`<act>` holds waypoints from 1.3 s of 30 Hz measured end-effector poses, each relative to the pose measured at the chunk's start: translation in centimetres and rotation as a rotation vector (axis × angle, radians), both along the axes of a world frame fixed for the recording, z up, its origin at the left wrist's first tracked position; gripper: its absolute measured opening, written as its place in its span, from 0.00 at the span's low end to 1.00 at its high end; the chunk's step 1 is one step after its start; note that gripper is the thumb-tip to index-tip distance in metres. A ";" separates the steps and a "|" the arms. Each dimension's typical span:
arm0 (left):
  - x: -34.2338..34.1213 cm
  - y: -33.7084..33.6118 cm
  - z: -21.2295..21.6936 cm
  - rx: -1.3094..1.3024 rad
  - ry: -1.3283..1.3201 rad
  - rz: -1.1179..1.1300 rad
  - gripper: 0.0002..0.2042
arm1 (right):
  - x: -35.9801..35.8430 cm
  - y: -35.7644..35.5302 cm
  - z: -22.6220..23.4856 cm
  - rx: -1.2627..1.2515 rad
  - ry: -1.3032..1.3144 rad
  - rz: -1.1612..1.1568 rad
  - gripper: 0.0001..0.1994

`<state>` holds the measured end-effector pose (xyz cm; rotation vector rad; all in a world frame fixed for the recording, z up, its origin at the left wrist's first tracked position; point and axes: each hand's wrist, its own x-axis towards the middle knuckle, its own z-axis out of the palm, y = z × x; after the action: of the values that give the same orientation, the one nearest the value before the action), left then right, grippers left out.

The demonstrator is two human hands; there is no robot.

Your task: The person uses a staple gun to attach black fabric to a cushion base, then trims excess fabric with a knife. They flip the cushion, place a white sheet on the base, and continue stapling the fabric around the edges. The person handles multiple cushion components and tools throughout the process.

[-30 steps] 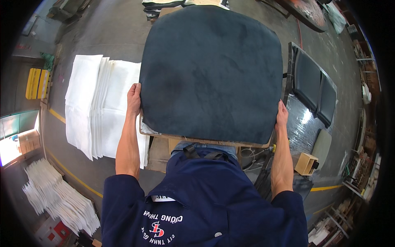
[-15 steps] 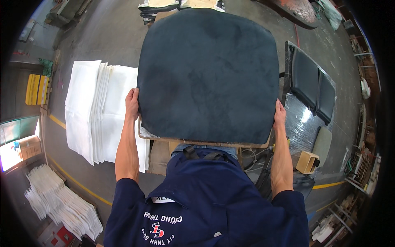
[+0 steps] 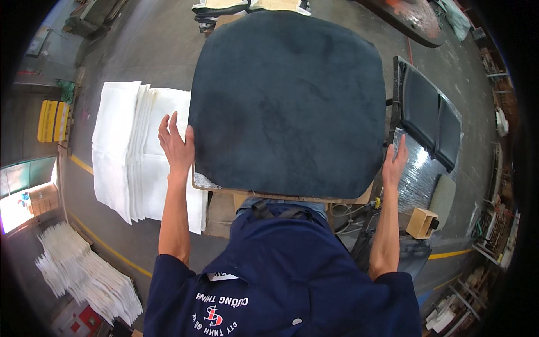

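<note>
Black rounded panel (image 3: 289, 106) lay broad and flat in front of the person's body in the head view, its near edge close to the waist; a tan layer (image 3: 269, 194) showed under that edge, which probably gave it a firm backing, and a pale patch (image 3: 205, 181) peeked out at the near left corner; the left hand (image 3: 179, 150) stood at the left edge with its grip spread, fingers pointing away and up, the thumb at or very near the rim; the right hand (image 3: 394, 164) was just beside the right edge, its grip open too, nothing pinched in it, though whether a fingertip touched the rim I could not tell; placed opposite each other, the hands seemed set to mind both sides evenly while leaving the face uncovered; white sheets (image 3: 115, 151) overlapped in a layered pile to the left, likely for easy reach; on the right, black cushions (image 3: 420, 106) rested on a shiny wrapped surface (image 3: 414, 188), perhaps covered to spare them scuffs, with a small wooden box (image 3: 420, 223) nearer the person.
</note>
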<state>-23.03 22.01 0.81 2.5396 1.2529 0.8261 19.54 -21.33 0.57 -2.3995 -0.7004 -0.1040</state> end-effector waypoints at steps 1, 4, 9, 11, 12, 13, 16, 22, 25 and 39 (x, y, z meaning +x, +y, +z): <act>0.7 -1.8 2.0 0.010 0.016 -0.020 0.28 | -3.0 1.9 3.4 -0.128 -0.195 0.051 0.29; 4.6 -8.0 4.5 0.014 0.191 -0.430 0.33 | -9.8 4.8 6.1 -0.151 -0.259 0.508 0.34; 8.3 -11.6 2.0 -0.060 0.353 -0.819 0.39 | -15.3 6.3 3.5 -0.428 -0.160 0.701 0.36; 8.5 -11.7 1.1 -0.064 0.422 -0.887 0.41 | -15.5 6.3 3.1 -0.482 -0.145 0.695 0.36; 8.7 -11.6 1.1 -0.030 0.470 -0.897 0.42 | -15.6 6.4 2.9 -0.493 -0.161 0.695 0.36; 8.6 -11.4 1.2 -0.038 0.486 -0.912 0.42 | -15.7 6.5 2.7 -0.505 -0.177 0.696 0.36; 8.6 -11.3 1.4 -0.056 0.496 -0.948 0.43 | -15.8 6.5 2.0 -0.504 -0.226 0.725 0.35; 8.6 -10.9 2.0 -0.030 0.434 -0.970 0.42 | -15.8 6.6 1.7 -0.442 -0.304 0.726 0.35; 8.3 -11.0 2.9 -0.087 0.433 -0.973 0.42 | -16.3 6.2 2.8 -0.444 -0.200 0.741 0.35; 3.9 -6.6 1.4 -0.137 0.248 -0.027 0.37 | -13.6 3.8 3.5 -0.384 -0.003 0.254 0.35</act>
<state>-19.15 15.42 2.17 2.5992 1.2913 0.4128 5.97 -17.58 4.10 -2.6409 -1.1039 0.1465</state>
